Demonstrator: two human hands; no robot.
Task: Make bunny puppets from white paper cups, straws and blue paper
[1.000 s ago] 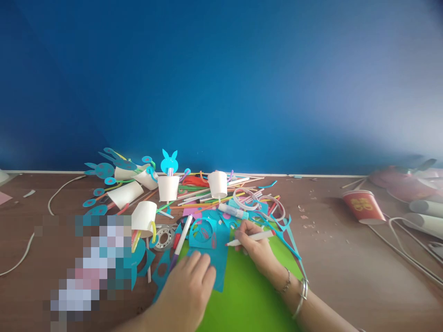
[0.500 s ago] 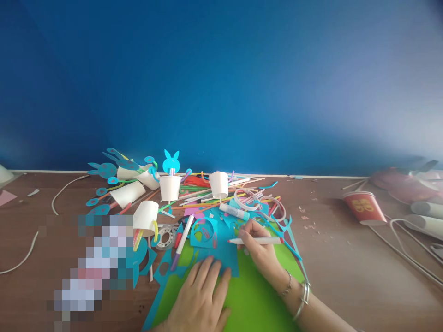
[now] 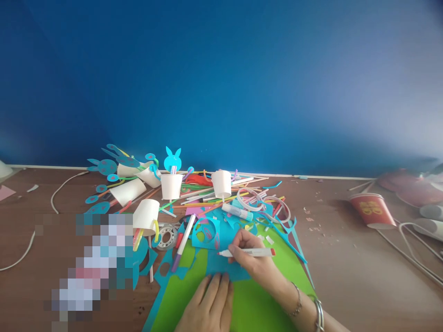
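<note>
My right hand (image 3: 252, 258) is closed round a white marker (image 3: 254, 252) with a red end, its tip low over a blue sheet of paper (image 3: 221, 265). My left hand (image 3: 209, 304) lies flat, fingers stretched out, on the lower edge of the blue sheet and the green sheet (image 3: 263, 299) beneath it. Just beyond the marker tip rests a blue paper scrap (image 3: 199, 240) with a round hole and pink-outlined ovals. A white marker with a purple cap (image 3: 183, 244) lies left of that scrap. Above my right hand is a glue stick (image 3: 237, 212).
White paper cups (image 3: 171, 186) stand or lie at the back left, some with blue rabbit heads (image 3: 172, 161). Coloured straws (image 3: 204, 196), tape rolls (image 3: 249, 198) and a metal ring (image 3: 168, 237) crowd the middle. A red cup (image 3: 372, 210) and cables (image 3: 411, 244) are at right.
My right hand has moved slightly down and left with the marker. My left hand has slid a little down and right, its fingers closer together. The view has shifted slightly.
</note>
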